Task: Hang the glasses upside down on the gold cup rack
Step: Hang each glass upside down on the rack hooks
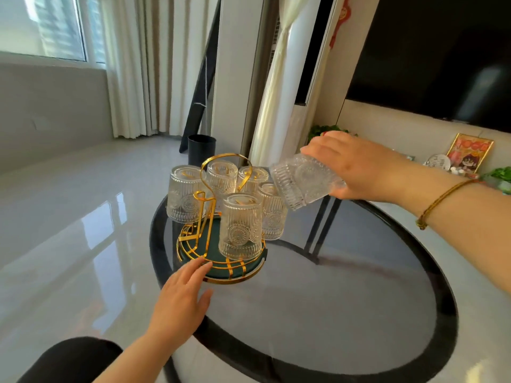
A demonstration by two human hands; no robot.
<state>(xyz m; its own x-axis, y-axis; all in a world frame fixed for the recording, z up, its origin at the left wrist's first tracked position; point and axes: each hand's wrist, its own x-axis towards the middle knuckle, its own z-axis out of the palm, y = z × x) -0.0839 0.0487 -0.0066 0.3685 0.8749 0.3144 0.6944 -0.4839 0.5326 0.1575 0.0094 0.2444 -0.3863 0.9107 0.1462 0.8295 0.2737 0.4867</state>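
Observation:
The gold cup rack point(204, 205) with a green round base point(235, 268) stands on the far left part of a round glass table point(345, 286). Several ribbed clear glasses hang upside down on it, the nearest one point(240, 226) at the front. One gold prong at the front left is bare. My right hand point(356, 168) grips another ribbed glass point(301, 179), tilted on its side, just right of and above the rack. My left hand point(182, 294) rests flat with fingers spread against the front rim of the base.
The table has a black rim and black legs seen through the glass. A black bin point(201, 147) stands on the glossy floor behind the rack. Curtains, a white standing unit and a dark screen lie beyond; small ornaments sit on a shelf at right.

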